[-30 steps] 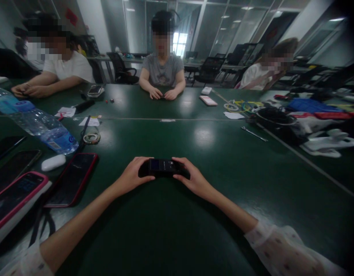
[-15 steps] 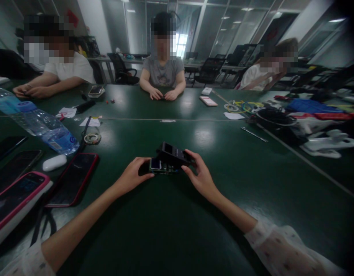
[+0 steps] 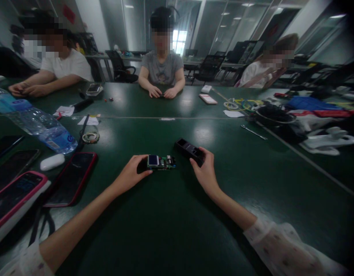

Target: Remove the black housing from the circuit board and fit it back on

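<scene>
Holding circuit board by its left end, low at the surface: left hand grip, best on edges only | right hand grip round black casing, apart, slightly beyond and right; best clear of the board

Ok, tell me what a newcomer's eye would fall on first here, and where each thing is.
Probably the bare circuit board with its small screen, near the middle of the view in the left hand, and the black case in the right hand, apart from it. After those, likely the clear water bottle at the left and the tangle of cables and bags at the right.
</scene>
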